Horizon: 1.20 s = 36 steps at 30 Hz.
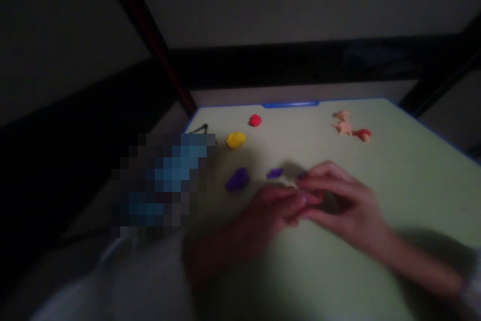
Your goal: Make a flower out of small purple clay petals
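Note:
On a pale green board (406, 171), my left hand (266, 211) and my right hand (341, 201) meet fingertip to fingertip, fingers pressed together in a pinch. What they hold is too small and dim to name; a sliver of purple (302, 175) shows at the right fingertips. A larger purple clay lump (237, 179) and a small purple piece (274, 173) lie just beyond my left hand. Farther off are a yellow lump (236, 139) and a red lump (255, 120).
A peach-coloured clay figure with a red part (351, 128) lies at the board's far right. A blurred blue patch (169, 181) covers something at the board's left edge. Dark bars (150, 35) and a wall stand behind. The room is dim.

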Available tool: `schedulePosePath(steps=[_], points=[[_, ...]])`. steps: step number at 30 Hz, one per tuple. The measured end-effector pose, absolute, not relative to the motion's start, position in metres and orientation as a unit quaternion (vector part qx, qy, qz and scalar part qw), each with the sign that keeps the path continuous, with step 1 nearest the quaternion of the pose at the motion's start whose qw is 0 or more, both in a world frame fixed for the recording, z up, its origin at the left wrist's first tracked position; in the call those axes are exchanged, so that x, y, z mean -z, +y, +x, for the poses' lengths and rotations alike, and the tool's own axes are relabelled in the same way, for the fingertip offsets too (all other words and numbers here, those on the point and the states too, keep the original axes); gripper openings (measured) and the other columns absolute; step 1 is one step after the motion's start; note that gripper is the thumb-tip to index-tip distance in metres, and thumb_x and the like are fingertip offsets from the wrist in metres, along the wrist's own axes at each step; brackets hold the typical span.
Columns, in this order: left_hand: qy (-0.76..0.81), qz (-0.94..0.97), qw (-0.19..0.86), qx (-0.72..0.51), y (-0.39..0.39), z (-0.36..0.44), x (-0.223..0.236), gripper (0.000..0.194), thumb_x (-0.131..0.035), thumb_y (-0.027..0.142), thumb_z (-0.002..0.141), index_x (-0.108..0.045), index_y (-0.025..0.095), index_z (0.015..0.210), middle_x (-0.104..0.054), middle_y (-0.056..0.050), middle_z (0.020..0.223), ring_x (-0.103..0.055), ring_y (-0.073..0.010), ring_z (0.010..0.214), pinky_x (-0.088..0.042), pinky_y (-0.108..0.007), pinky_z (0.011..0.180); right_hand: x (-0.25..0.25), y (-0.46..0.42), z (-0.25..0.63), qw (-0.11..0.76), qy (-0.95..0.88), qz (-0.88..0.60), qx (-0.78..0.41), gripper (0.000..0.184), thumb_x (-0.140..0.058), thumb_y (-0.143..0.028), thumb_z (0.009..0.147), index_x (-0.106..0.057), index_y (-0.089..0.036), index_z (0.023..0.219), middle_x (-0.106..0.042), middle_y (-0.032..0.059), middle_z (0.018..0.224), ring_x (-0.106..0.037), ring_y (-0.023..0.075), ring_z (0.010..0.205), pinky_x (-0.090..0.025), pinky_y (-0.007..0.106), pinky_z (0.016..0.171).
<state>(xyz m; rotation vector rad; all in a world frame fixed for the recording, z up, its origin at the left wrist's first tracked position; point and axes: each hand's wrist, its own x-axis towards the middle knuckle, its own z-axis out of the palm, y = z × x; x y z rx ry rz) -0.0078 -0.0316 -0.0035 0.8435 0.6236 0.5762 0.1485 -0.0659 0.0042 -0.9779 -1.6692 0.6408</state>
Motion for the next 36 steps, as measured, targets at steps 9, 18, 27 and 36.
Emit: schedulePosePath(steps=[9,18,27,36], points=[[0.264,0.346,0.853,-0.287,-0.030,-0.011,0.001,0.023,-0.077,0.030,0.059,-0.063,0.012,0.064,-0.053,0.002,0.056,-0.041,-0.0078,0.055,-0.030,-0.020,0.053,-0.014,-0.060,0.165,0.614,-0.588,-0.434,-0.300,0.032,-0.077,-0.017,0.063,-0.069,-0.027,0.092,-0.054,-0.0001,0.078,-0.051,0.0121,0.070,-0.044,0.022,0.057],[0.269,0.358,0.852,-0.271,-0.026,-0.013,0.007,0.036,-0.061,0.044,0.075,-0.047,0.016,0.059,-0.039,0.007,0.048,-0.030,-0.0045,0.042,-0.022,-0.018,0.042,-0.008,-0.045,0.173,0.663,-0.383,-0.492,-0.415,0.010,-0.072,-0.032,0.069,-0.071,-0.025,0.076,-0.055,-0.0029,0.066,-0.041,0.0064,0.055,-0.035,0.016,0.047],[0.272,0.348,0.850,-0.288,-0.030,-0.010,-0.003,0.021,-0.078,0.025,0.059,-0.066,0.011,0.070,-0.066,-0.001,0.065,-0.057,-0.0068,0.056,-0.041,-0.018,0.054,-0.009,-0.040,0.176,0.679,-0.346,-0.480,-0.434,0.003,-0.070,-0.022,0.068,-0.069,-0.023,0.071,-0.053,-0.0034,0.068,-0.041,0.0063,0.056,-0.033,0.015,0.047],[0.242,0.338,0.867,-0.276,-0.028,-0.013,0.000,0.024,-0.072,0.033,0.068,-0.065,0.010,0.073,-0.062,0.001,0.053,-0.052,-0.0042,0.044,-0.040,-0.014,0.044,-0.010,-0.040,0.174,0.667,-0.338,-0.498,-0.440,0.004,-0.069,-0.022,0.067,-0.067,-0.023,0.070,-0.053,-0.0037,0.066,-0.042,0.0063,0.054,-0.034,0.016,0.046]])
